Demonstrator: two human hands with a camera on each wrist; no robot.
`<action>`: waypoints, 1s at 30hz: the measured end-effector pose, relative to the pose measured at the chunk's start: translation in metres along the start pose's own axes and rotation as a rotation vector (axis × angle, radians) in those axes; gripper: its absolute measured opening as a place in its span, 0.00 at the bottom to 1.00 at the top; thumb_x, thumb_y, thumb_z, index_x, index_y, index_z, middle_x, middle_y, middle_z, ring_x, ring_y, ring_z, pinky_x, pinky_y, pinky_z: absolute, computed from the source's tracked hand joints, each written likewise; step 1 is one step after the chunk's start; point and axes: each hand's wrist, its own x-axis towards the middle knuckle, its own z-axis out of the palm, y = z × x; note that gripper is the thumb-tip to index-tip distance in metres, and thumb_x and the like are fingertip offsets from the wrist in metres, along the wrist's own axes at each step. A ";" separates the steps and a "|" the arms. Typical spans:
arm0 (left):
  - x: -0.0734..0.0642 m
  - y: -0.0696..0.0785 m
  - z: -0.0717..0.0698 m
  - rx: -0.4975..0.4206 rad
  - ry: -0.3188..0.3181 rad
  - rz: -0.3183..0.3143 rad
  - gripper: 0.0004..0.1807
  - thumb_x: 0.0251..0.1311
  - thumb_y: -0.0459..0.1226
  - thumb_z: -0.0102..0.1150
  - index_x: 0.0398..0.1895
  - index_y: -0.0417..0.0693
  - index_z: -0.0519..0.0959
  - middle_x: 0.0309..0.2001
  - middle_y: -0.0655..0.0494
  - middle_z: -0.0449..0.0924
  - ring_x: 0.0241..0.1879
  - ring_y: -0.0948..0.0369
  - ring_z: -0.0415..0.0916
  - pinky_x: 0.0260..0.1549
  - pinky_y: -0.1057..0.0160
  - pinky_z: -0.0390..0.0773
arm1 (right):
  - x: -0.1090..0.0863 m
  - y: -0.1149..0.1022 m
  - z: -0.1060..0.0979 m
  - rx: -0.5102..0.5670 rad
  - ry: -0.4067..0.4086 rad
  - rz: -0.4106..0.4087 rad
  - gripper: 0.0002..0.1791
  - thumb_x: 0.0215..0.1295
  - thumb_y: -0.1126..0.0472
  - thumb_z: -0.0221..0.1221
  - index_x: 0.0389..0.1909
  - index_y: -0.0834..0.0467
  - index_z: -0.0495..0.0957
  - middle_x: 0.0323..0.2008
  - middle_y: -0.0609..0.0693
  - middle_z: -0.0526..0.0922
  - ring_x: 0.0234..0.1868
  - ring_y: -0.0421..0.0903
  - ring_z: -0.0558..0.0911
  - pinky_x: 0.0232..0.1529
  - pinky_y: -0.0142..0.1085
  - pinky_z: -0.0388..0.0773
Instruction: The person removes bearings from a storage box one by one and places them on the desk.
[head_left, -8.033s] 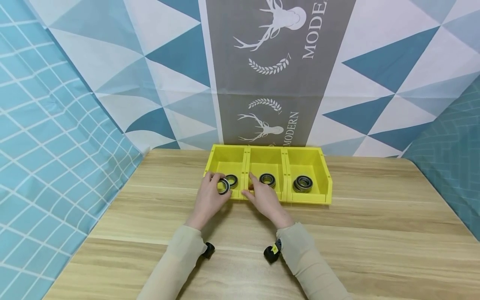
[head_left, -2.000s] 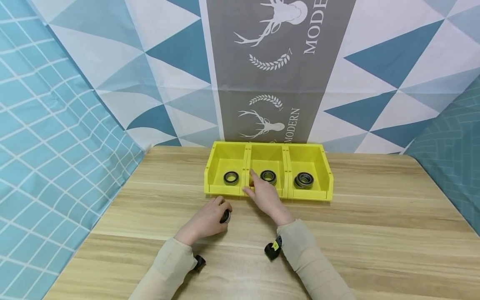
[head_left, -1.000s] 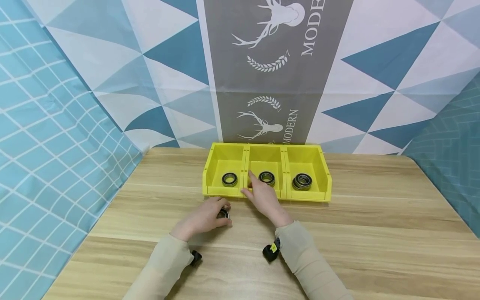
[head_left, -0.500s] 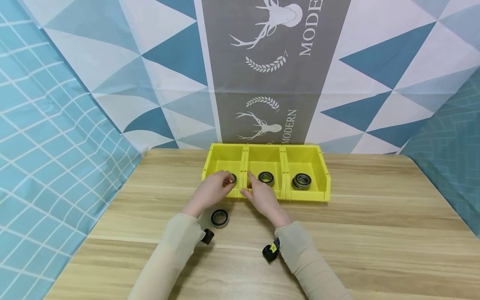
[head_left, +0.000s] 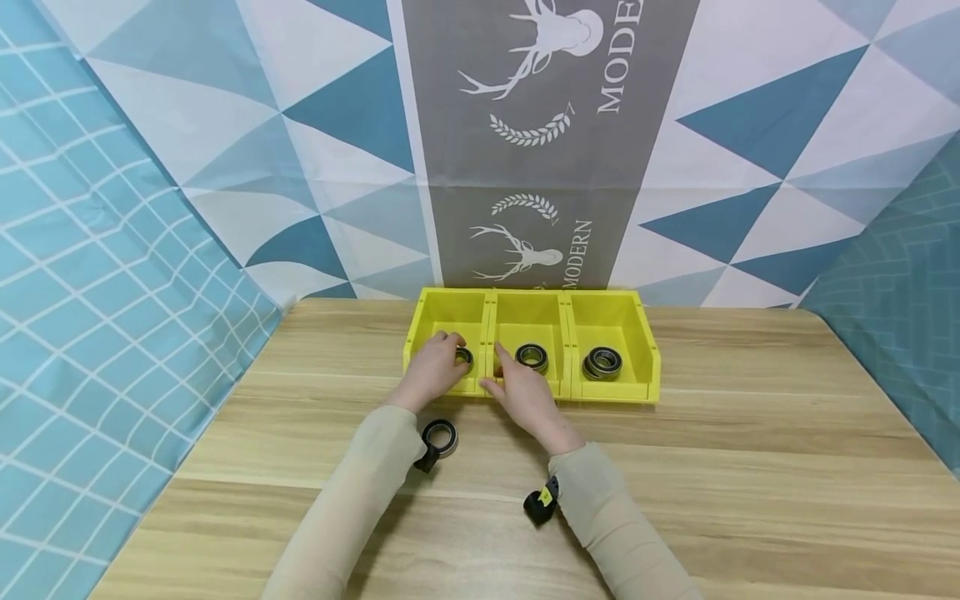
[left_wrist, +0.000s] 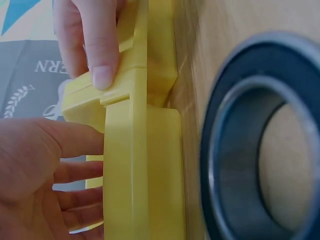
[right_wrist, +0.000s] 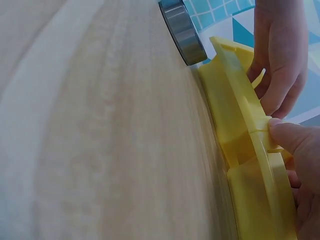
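In the head view my left hand (head_left: pixel 433 367) reaches into the left yellow bin (head_left: pixel 452 303), its fingers and thumb around a ball bearing (head_left: pixel 468 357) that they partly cover. The left wrist view hides those fingertips behind the bin's front wall. My right hand (head_left: pixel 527 395) grips the yellow bins where left and middle meet; its thumb (right_wrist: pixel 286 134) presses on the front rim and the other fingers are inside. Another bearing (head_left: pixel 452 439) lies flat on the table beside my left wrist, large in the left wrist view.
The middle bin (head_left: pixel 528 307) holds a bearing (head_left: pixel 532 372), and the right bin (head_left: pixel 603 308) has stacked bearings (head_left: pixel 603 377). All three bins stand joined in a row near the back of the wooden table (head_left: pixel 750 450). Patterned cloth (head_left: pixel 360 167) hangs behind.
My left hand has carried one bearing from the left bin to the table and let it go, then moved back up to the second bearing there. The right hand stays put.
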 end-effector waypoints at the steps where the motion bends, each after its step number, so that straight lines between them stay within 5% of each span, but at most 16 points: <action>1: 0.001 0.000 0.001 0.014 -0.008 -0.003 0.21 0.56 0.39 0.57 0.52 0.39 0.71 0.49 0.42 0.72 0.46 0.50 0.72 0.45 0.52 0.73 | 0.000 0.000 0.000 0.006 0.001 -0.001 0.37 0.61 0.48 0.55 0.65 0.64 0.56 0.36 0.53 0.82 0.25 0.46 0.80 0.27 0.38 0.75; 11: 0.012 -0.001 0.007 0.036 -0.075 -0.056 0.31 0.56 0.39 0.58 0.62 0.40 0.62 0.59 0.37 0.61 0.53 0.44 0.67 0.46 0.48 0.72 | -0.001 0.000 0.001 0.001 0.005 -0.005 0.37 0.62 0.47 0.54 0.66 0.63 0.56 0.36 0.52 0.82 0.25 0.45 0.79 0.27 0.37 0.75; 30: 0.022 0.003 0.004 0.031 -0.242 -0.027 0.18 0.56 0.36 0.55 0.51 0.43 0.74 0.49 0.44 0.71 0.46 0.51 0.71 0.46 0.52 0.71 | 0.001 0.000 0.001 0.012 -0.020 0.008 0.37 0.62 0.46 0.53 0.66 0.62 0.55 0.38 0.52 0.82 0.29 0.46 0.81 0.31 0.38 0.75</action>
